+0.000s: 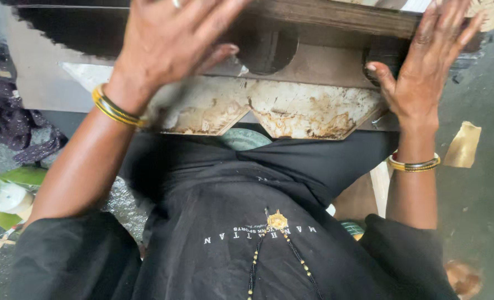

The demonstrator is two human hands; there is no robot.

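Looking straight down my black shirt, I see my left hand (175, 39) raised with fingers spread over a worn machine table (291, 108) whose pale metal plate is rust-stained and ends in angled corners. My right hand (427, 66) rests flat with fingers apart on a dark wooden board (336, 16) at the top edge of the machine, its thumb beside a dark round cut-out (266, 50). Neither hand holds anything. Both wrists wear yellow bangles.
A dark patterned cloth (8, 119) lies at the left. A green bowl with a white roll (8, 197) sits lower left on the grey floor. A tan scrap of paper (462, 145) lies at the right.
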